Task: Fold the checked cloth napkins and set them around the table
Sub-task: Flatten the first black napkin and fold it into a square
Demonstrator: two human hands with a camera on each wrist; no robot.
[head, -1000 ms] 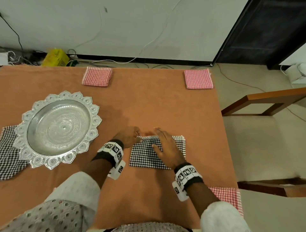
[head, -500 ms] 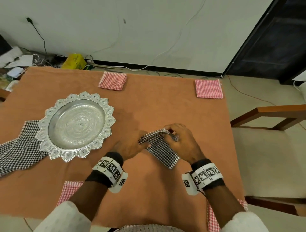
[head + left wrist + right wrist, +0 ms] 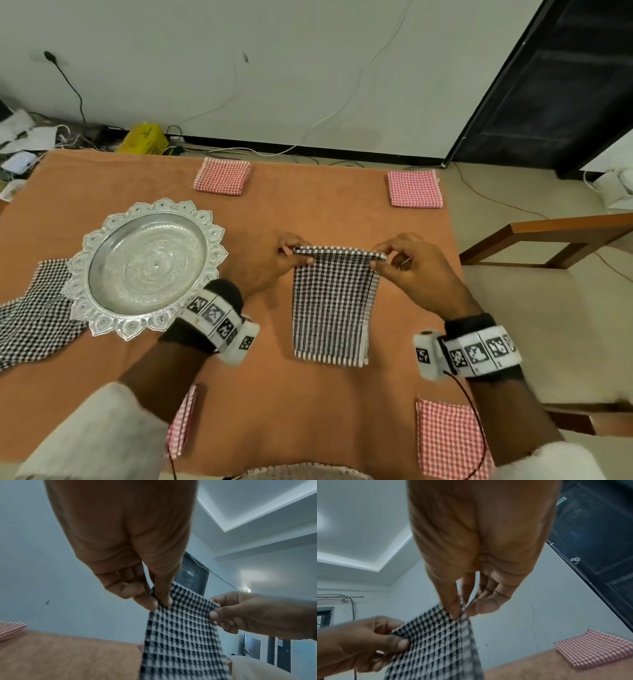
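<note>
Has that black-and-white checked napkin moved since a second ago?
Yes. The black-and-white checked napkin lay flat on the orange table then; now the left hand and right hand pinch its top corners, and it hangs above the table.

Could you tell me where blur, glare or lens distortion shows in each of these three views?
Head view: the silver tray gleams with soft glare; wide-angle bending curves the table edges, and the sleeves smear. Left wrist view: the black checked napkin streaks lower down; a lamp glares on the far wall. Right wrist view: the left hand is motion-blurred; the palm looms large.
</note>
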